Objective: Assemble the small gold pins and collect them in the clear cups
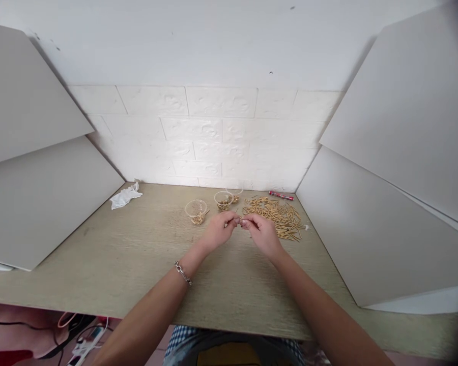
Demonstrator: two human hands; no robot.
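While the left hand and right hand meet with fingers closed in a pinch, apparently on a small brass-coloured piece, many brass-coloured rods lie loose at three o'clock; clear plastic cups between ten and twelve hold only small batches. Lettering on the red marker, at two o'clock, is unreadable.

Both sides are walled off by grey panels, the back by a white wall. Just past the right hand, low passage is blocked by piled brass rods; ahead of the left hand, by clear cups. Wide tabletop is left free leftward, up to crumpled tissue in the far corner.
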